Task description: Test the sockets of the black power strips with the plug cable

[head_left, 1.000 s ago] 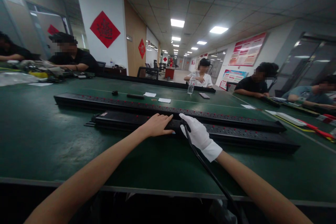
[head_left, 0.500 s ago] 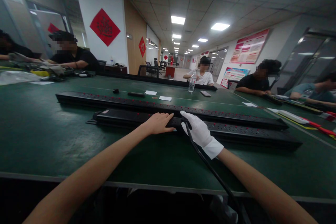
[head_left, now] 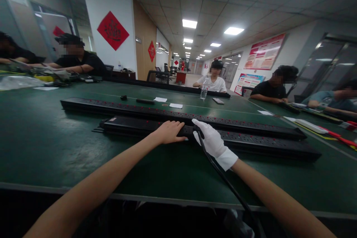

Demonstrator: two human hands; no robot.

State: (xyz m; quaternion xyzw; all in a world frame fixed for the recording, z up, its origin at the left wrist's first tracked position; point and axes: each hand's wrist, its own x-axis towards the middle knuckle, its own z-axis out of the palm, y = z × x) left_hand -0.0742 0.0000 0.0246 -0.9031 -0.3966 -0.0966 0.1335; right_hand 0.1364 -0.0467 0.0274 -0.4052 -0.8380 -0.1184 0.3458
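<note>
A long black power strip (head_left: 251, 139) with rows of sockets and small red dots lies across the table before me. My left hand (head_left: 170, 132), bare, spans it near the middle, fingers over the top and thumb along the near edge, gripping it. Just to the right, my right hand (head_left: 210, 139), in a white glove, is closed round a black plug (head_left: 197, 129) held against the strip's top. Whether the plug is seated in a socket is hidden. Its black cord (head_left: 220, 173) runs down past the table edge. Behind lies a second long power strip (head_left: 111, 106).
On the green table (head_left: 69, 148) lie white paper slips (head_left: 176, 106), a phone (head_left: 218, 100) and a dark bar (head_left: 145, 101). A water bottle (head_left: 204, 90) stands farther back. Several people sit around the table. Red-and-white tools (head_left: 315, 126) lie at right.
The view has shifted very slightly. Both hands, the plug and the strips otherwise keep the same positions.
</note>
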